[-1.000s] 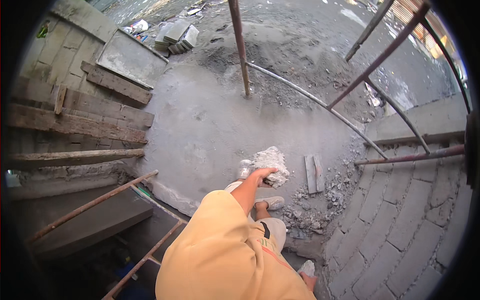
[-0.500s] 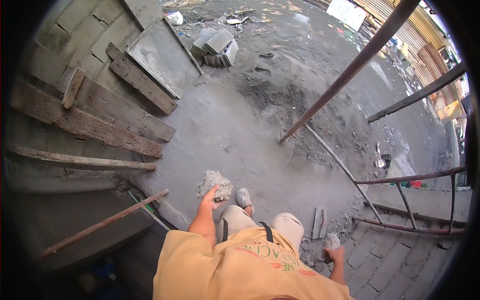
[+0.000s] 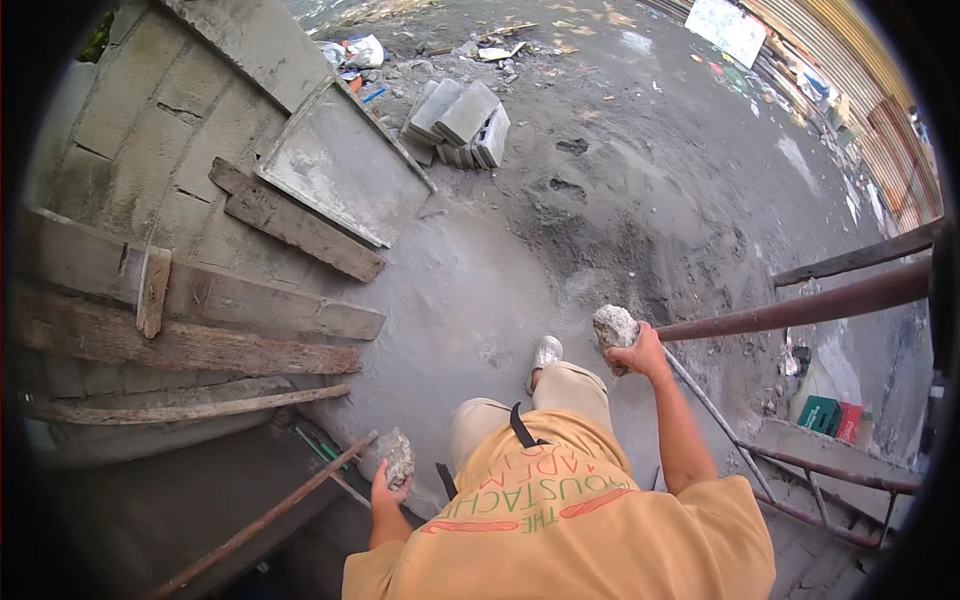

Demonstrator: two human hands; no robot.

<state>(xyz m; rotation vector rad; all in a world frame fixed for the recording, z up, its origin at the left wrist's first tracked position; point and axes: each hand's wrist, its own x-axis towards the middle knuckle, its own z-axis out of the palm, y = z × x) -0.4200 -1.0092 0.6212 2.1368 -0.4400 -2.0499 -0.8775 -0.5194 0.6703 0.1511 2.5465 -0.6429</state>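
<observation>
My left hand (image 3: 390, 488) grips a rough pale concrete chunk (image 3: 398, 458) low at the left of my body, beside the rusty metal rail (image 3: 280, 520). My right hand (image 3: 640, 352) is closed on another rough concrete chunk (image 3: 614, 326) out in front at the right, held near a thick rusty pipe (image 3: 790, 310). Below, one foot in a light shoe (image 3: 547, 352) is on the grey dusty concrete surface (image 3: 450, 290).
Wooden planks (image 3: 190, 335) and a block wall (image 3: 120, 130) line the left. Stacked grey blocks (image 3: 465, 115) stand ahead. Lower right are a metal scaffold (image 3: 800, 458) and green crate (image 3: 818, 414). Corrugated sheeting (image 3: 885, 130) and debris lie at the far right.
My view has turned rightward along the ground. My right hand with its chunk has come up and forward, while my left hand with its chunk has drawn back beside my body.
</observation>
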